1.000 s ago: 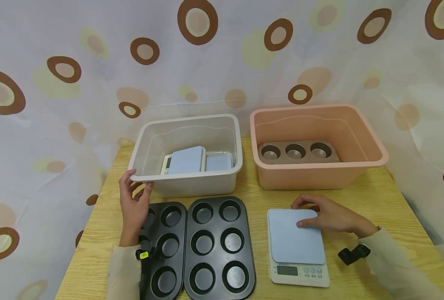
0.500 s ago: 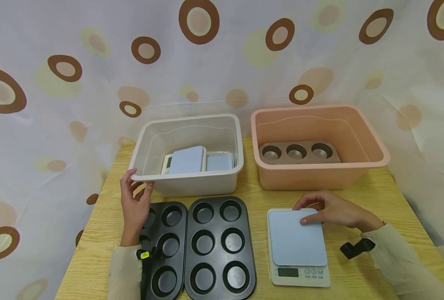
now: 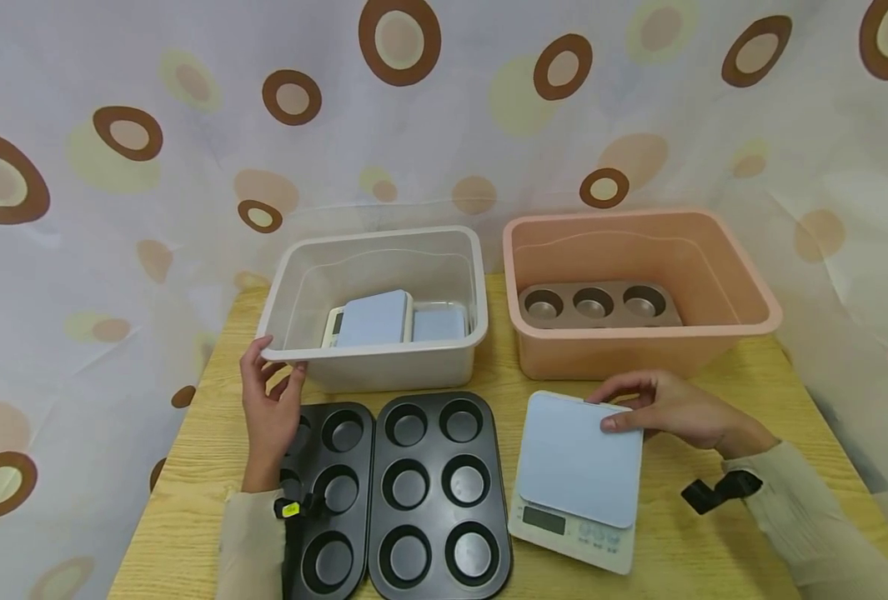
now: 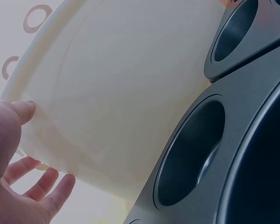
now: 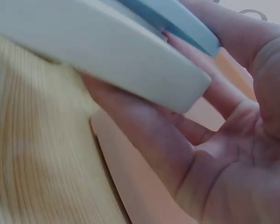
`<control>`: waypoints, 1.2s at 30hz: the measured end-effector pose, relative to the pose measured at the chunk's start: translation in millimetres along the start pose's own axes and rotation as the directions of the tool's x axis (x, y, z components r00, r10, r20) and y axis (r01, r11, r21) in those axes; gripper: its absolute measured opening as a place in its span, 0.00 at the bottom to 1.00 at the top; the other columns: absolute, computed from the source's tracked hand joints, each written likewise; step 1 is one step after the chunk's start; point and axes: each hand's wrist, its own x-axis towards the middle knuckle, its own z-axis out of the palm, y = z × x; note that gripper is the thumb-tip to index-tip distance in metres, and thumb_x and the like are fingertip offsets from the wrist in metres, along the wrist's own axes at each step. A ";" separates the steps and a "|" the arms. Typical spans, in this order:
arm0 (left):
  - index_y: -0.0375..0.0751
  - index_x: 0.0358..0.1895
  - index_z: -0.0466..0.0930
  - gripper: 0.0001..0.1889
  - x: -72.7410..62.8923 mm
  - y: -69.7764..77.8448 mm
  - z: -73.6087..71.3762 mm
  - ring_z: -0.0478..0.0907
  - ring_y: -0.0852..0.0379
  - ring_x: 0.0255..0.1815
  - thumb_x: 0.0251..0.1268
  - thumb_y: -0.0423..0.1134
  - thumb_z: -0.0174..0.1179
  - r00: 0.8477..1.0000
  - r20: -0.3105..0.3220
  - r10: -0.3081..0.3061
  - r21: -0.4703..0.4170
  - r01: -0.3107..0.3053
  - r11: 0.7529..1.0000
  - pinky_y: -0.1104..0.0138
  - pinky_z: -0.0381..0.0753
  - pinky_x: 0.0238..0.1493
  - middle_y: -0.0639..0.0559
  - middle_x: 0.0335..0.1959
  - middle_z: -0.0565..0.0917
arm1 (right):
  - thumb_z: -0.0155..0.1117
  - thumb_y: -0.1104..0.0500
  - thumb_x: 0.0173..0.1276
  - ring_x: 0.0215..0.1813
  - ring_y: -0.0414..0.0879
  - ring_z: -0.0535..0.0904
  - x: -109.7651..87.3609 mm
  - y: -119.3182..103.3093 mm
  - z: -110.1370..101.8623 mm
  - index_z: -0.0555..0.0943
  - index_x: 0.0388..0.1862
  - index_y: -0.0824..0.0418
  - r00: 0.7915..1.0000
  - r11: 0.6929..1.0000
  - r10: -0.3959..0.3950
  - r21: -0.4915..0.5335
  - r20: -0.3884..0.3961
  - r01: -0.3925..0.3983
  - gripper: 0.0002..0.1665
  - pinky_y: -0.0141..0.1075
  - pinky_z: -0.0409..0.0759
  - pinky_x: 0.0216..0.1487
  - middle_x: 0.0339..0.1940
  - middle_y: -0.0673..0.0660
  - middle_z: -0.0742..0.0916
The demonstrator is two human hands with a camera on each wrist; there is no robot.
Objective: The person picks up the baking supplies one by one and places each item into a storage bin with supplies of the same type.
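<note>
At the front left corner of the white plastic bin [image 3: 391,372], my left hand [image 3: 271,410] holds the rim, its thumb and fingers spread round the corner. My right hand [image 3: 682,412] grips a kitchen scale [image 3: 580,457] by its far right corner, thumb on the pale blue top plate. In the right wrist view, fingers [image 5: 140,121] reach under the scale's cream body [image 5: 107,51], and its raised edge shows above the wooden table. Inside the white bin lie another kitchen scale [image 3: 372,321] and a further flat blue plate [image 3: 439,325].
Two dark muffin tins [image 3: 433,450] lie side by side in front of the white bin, the left one partly behind my left forearm. A pink bin [image 3: 601,357] stands at the back right with a brown muffin tin [image 3: 594,307] inside. A patterned curtain [image 3: 444,100] hangs behind the table.
My right hand has lifted the scale's far end and turned the scale, its display end swinging left toward the muffin tins. My left hand has stayed at the bin's rim.
</note>
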 end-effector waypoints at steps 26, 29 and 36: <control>0.52 0.83 0.63 0.33 2.1 -1.3 0.0 0.74 0.59 0.68 0.81 0.36 0.64 1.000 0.006 -0.024 -0.030 0.024 0.999 0.77 0.79 0.65 0.48 0.80 0.71 | 0.68 0.81 0.66 0.61 0.46 0.86 -0.9 -17.7 28.3 0.75 0.57 0.62 0.913 0.918 -0.396 0.058 0.097 0.392 0.26 0.42 0.94 0.49 0.64 0.51 0.79; 0.54 0.83 0.64 0.33 0.8 -1.1 0.2 0.74 0.58 0.68 0.81 0.38 0.64 1.000 0.007 -0.023 -0.027 0.023 0.999 0.69 0.82 0.71 0.51 0.80 0.71 | 0.73 0.82 0.60 0.62 0.46 0.84 1.8 -20.3 31.4 0.74 0.56 0.64 0.900 0.903 -0.429 0.027 0.081 0.429 0.30 0.40 0.94 0.48 0.63 0.53 0.78; 0.57 0.83 0.64 0.33 -0.1 -2.2 -0.4 0.74 0.56 0.70 0.81 0.40 0.64 1.000 0.012 -0.023 -0.023 0.024 0.999 0.44 0.79 0.78 0.55 0.81 0.70 | 0.75 0.84 0.55 0.65 0.45 0.81 6.7 -27.9 35.9 0.72 0.55 0.62 0.897 0.897 -0.440 0.073 0.046 0.436 0.35 0.41 0.93 0.51 0.65 0.54 0.77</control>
